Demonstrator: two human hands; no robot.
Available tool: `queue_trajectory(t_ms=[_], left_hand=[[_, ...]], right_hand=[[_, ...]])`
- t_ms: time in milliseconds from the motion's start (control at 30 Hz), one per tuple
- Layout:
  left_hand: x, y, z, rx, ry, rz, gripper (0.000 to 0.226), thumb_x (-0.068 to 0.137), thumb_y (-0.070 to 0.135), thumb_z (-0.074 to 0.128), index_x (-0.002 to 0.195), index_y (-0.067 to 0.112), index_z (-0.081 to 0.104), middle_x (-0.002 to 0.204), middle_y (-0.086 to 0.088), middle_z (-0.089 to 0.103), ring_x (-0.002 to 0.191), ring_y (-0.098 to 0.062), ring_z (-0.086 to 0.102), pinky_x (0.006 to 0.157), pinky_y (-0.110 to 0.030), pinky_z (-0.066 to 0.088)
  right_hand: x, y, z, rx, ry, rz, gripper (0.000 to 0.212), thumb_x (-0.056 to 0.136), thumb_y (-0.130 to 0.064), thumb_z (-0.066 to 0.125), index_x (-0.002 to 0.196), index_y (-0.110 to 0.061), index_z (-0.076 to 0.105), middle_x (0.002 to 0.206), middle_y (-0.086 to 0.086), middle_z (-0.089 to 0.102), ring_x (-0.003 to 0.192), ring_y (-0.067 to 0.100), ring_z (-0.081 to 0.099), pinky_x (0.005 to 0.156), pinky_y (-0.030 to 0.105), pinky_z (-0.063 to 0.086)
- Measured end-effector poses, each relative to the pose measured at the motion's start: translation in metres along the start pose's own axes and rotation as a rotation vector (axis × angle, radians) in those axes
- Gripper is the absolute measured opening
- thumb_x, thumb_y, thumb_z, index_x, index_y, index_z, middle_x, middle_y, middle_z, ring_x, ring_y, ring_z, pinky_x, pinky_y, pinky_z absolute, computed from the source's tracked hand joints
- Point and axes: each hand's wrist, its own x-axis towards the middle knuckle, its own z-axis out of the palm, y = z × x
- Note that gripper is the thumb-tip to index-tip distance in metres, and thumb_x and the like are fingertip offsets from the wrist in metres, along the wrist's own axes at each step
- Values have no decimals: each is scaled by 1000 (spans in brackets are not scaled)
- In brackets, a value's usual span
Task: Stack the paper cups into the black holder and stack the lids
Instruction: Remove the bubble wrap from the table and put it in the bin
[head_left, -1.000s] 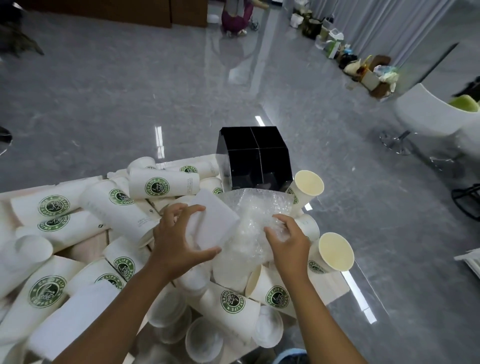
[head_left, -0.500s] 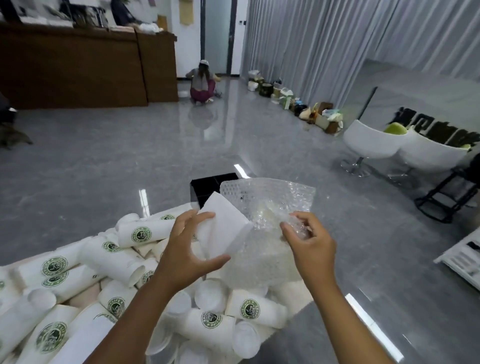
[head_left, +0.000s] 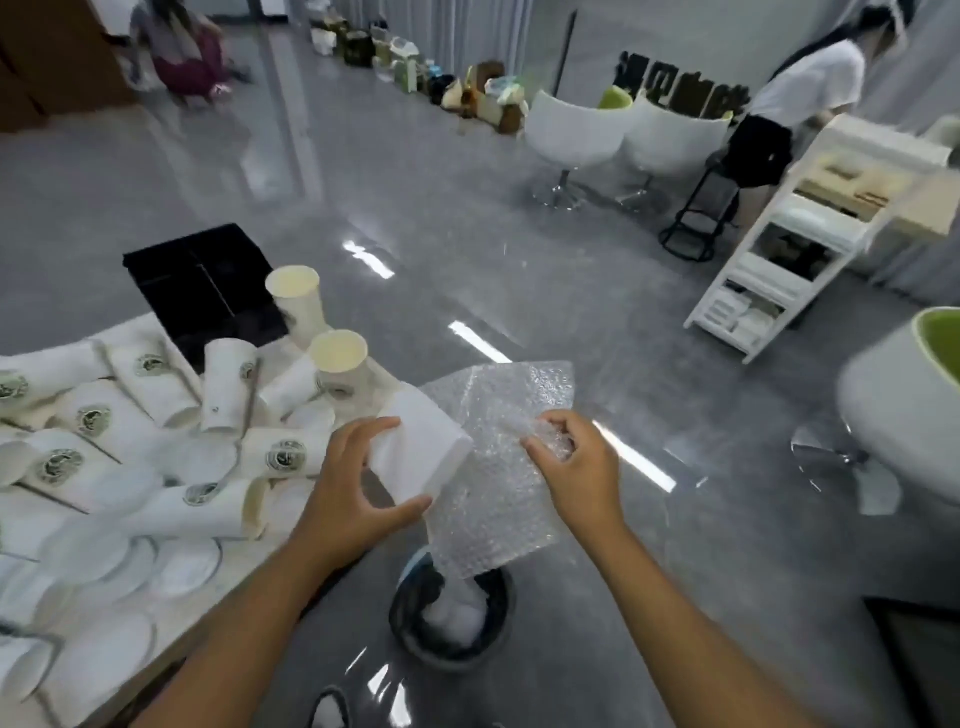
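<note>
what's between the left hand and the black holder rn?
In the head view, paper cups: lying ones near the left hand, then two upright cups beside the black holder. The hand grips a white foam block.

A glossy grey floor (head_left: 467, 208) mirrors ceiling-light streaks at centre; two white shell chairs with green cushions (head_left: 623, 130) stand at 1 o'clock, a white slatted shelf unit (head_left: 779, 260) at 3 o'clock, brown wooden panelling (head_left: 47, 57) at 11 o'clock

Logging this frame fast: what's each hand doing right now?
Left hand: grip on the white foam block.
Right hand: grip pinching the bubble wrap.
</note>
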Motion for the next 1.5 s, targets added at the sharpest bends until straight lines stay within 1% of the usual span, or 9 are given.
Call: queue_trajectory(t_ms=[167,400,567,667,767,1000,1233,1400,1500], left_hand=[[-28,-39,57,-1,-134,-101,93,69,31,96,144,42,42,146,12,36,132,-1,40,95,2,33],[-44,-121,106,14,-274,-171,99,65,37,97,145,46,39,151,14,29,145,-1,27,118,-40,38],[-44,-168,143,7,-376,-194,96,61,52,89,144,40,44,150,12,30,144,2,26,115,-16,30],[-46,-204,168,-3,-435,-239,95,60,56,87,143,42,44,150,13,28,145,-4,28,111,-10,26],[-54,-241,194,49,-496,-270,95,58,62,86,141,43,44,151,16,28,143,-6,29,112,-20,30],[-75,-287,239,98,-630,-327,99,57,64,90,142,47,41,151,24,20,145,-4,22,121,-32,29],[-76,-295,244,99,-619,-333,97,61,63,90,145,50,43,167,16,16,154,-9,18,123,-37,29],[-64,-277,235,-1,-525,-300,96,59,67,79,146,38,48,154,14,34,144,3,30,119,-23,29],[-57,-267,232,-51,-492,-261,83,68,45,92,138,48,48,145,22,42,139,2,39,117,-22,34]], right_hand=[[-43,86,6,-74,-52,125,28,84,-13,84,99,-28,65,98,-9,67,89,-1,59,78,4,40],[-94,175,53,-81,-88,302,26,84,-13,84,105,-20,70,104,-7,68,97,2,61,81,6,42],[-118,213,50,-168,4,385,29,84,-13,83,110,-18,71,107,-6,67,101,-11,57,84,0,38],[-131,240,44,-219,49,417,28,84,-11,83,108,-19,70,107,-5,67,96,-3,59,84,-2,37],[-141,268,40,-261,64,458,27,84,-12,83,106,-19,70,107,-4,68,93,3,58,84,-3,36],[-167,309,45,-274,45,450,27,82,-9,84,103,-20,70,105,-2,67,98,-13,57,84,-2,36],[-170,311,50,-232,59,455,28,82,-13,84,103,-24,70,105,-5,68,100,-2,61,85,2,40],[-158,295,78,-53,79,534,30,83,-13,84,104,-29,69,108,-10,68,101,7,64,85,9,48],[-151,292,110,36,15,571,36,83,-11,84,108,-33,69,110,-9,66,100,5,64,82,13,52]])
